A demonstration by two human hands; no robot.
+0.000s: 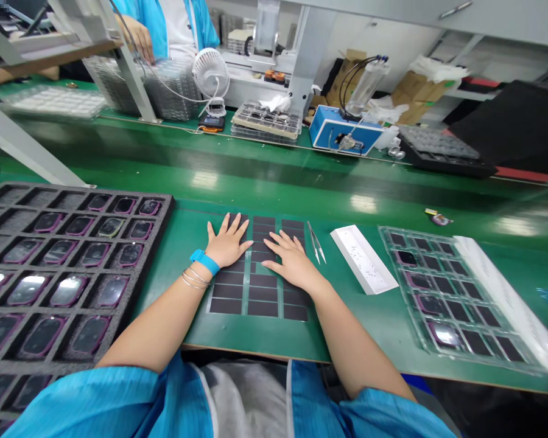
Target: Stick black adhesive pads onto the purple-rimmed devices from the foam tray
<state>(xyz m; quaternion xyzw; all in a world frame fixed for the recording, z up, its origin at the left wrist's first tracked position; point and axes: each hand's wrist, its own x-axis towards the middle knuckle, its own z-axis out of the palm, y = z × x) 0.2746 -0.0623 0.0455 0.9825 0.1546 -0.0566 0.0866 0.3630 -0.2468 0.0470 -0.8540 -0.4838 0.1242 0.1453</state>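
Observation:
Sheets of black rectangular pieces on a clear backing lie on the green work surface in front of me. My left hand rests on the left column, fingers spread flat, with a blue band and thin bangles at the wrist. Flat across the middle and right columns lies my right hand, its fingers stretched out. Neither hand grips anything, and both cover parts of the black pieces. Just right of my right hand are metal tweezers. A shallow white box with small bits in it sits farther right.
At left stands a grey foam tray of purple-framed watch-like parts. A clear plastic tray with black pieces and several framed parts lies at right. Beyond are a white fan, a blue device and another person's hand.

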